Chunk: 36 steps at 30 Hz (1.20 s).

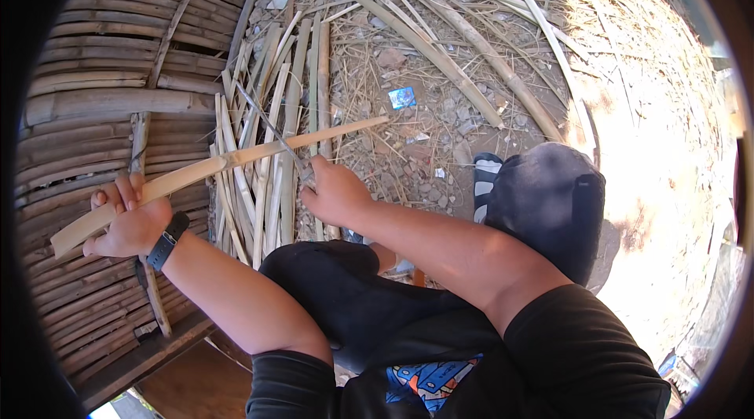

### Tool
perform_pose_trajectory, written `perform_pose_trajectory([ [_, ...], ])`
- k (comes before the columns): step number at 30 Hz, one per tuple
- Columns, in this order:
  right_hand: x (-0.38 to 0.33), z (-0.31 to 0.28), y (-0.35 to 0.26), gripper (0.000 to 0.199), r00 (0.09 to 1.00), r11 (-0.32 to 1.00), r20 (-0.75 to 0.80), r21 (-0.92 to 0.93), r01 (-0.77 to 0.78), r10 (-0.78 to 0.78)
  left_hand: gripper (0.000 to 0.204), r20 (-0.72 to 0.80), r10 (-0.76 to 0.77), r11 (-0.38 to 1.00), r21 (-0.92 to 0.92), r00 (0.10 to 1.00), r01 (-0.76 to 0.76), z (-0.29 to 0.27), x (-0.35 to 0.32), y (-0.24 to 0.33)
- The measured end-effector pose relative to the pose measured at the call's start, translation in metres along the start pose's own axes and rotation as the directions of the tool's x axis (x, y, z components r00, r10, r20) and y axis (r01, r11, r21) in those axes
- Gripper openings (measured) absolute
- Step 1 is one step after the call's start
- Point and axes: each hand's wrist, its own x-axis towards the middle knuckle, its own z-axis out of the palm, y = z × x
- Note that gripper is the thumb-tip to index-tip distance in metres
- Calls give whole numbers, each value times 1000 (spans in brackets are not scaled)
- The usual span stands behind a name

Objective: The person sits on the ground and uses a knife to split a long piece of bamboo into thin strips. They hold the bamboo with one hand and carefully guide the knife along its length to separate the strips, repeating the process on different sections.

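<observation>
A long split bamboo strip (184, 175) slants across the left half of the view, its far end rising to the right. My left hand (129, 219), with a dark watch on the wrist, is closed round the strip near its lower left end. In my right hand (338, 193) is a knife (271, 124) with a long thin blade; the fist hides most of its handle. The blade points up and left and crosses the strip right of its middle node. Whether the edge bites into the bamboo I cannot tell.
Several split bamboo strips (287, 117) lie in a pile beneath my hands, beside a woven bamboo wall (94, 136) on the left. Longer bamboo poles (503, 77) stretch over the littered ground ahead. A small blue packet (402, 98) lies on the dirt. My bent knee (546, 199) is at right.
</observation>
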Motion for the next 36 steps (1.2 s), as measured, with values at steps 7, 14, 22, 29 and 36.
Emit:
perform_pose_trajectory([
  [7,-2,-7,8,42,996,974,-18,207,88,-86,72,-64,36,994,104,997,-29,15,-10,6],
  [14,-11,0,-13,45,986,975,100,192,112,-132,72,-272,169,959,267,947,-94,19,-11,6],
  [22,4,20,49,42,997,990,26,113,-82,79,71,-390,188,952,300,901,-69,14,-7,-2],
  [29,-14,26,17,42,987,984,109,145,99,-115,70,-381,163,953,301,910,-45,14,-8,-4],
  [36,-8,27,42,41,1000,996,27,89,-13,11,72,-341,140,959,281,929,-41,2,-2,-3],
])
